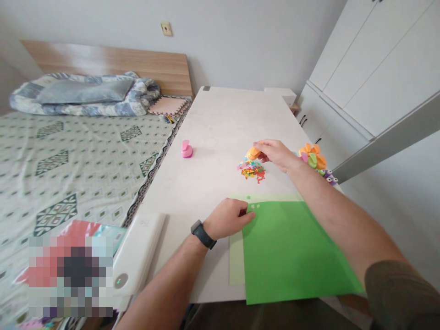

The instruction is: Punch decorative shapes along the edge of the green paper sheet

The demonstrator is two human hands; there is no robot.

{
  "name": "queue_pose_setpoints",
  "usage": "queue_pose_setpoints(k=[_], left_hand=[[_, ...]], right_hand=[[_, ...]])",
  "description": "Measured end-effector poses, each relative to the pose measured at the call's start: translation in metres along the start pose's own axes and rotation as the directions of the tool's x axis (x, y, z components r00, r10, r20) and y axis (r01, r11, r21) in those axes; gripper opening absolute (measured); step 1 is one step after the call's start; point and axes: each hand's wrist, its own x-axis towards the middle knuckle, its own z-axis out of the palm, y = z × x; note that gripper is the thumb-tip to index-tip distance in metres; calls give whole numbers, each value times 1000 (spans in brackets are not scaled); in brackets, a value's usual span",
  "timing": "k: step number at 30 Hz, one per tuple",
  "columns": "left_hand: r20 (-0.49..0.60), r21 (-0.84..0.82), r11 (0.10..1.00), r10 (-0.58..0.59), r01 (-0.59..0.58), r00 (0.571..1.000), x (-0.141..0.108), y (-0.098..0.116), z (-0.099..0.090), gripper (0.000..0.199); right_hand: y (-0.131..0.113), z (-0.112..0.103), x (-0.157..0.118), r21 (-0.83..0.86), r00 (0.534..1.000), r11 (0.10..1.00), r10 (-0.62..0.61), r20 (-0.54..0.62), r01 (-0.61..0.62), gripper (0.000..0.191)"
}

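My right hand point(271, 153) is closed around an orange craft punch point(253, 153), held just over a heap of small colourful paper cutouts point(252, 169). My left hand point(237, 216) rests at the upper left corner of a green sheet of paper point(295, 252), its fingers curled with thumb and forefinger at the edge. Two small punched holes show near that corner. Under the green sheet lies a pale green sheet point(236, 266), and a tiny green cutout point(248, 197) is on its upper part.
A pink craft punch point(187, 149) stands left on the white table point(220, 123). More punches point(312, 156) cluster at the right edge. A white machine point(142, 252) lies at the front left. A bed point(85, 160) adjoins the left side, cabinets point(371, 59) the right.
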Motion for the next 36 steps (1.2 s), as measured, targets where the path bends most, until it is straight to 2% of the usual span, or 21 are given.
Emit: queue_pose_setpoints(k=[3, 11, 18, 22, 27, 36], left_hand=[[-1, 1, 1000, -12, 12, 1000, 0, 1, 0, 42], [-3, 2, 1000, -13, 13, 1000, -2, 1, -2, 41], [-11, -2, 999, -32, 32, 999, -4, 1, -4, 39], [-13, -6, 1000, -31, 31, 999, -5, 2, -5, 37], [-16, 4, 1000, -19, 19, 1000, -5, 1, -5, 37], [-37, 8, 1000, -1, 2, 999, -4, -2, -2, 37]], right_hand=[[-12, 27, 23, -12, 995, 1000, 13, 99, -12, 36], [-26, 117, 85, -97, 980, 995, 41, 195, -22, 30], [-26, 172, 121, -198, 977, 979, 84, 197, -45, 31], [-22, 190, 135, -229, 971, 972, 97, 221, -45, 34], [-20, 200, 141, -261, 963, 964, 119, 242, -54, 37], [-10, 209, 148, -308, 986, 951, 61, 155, -10, 28]])
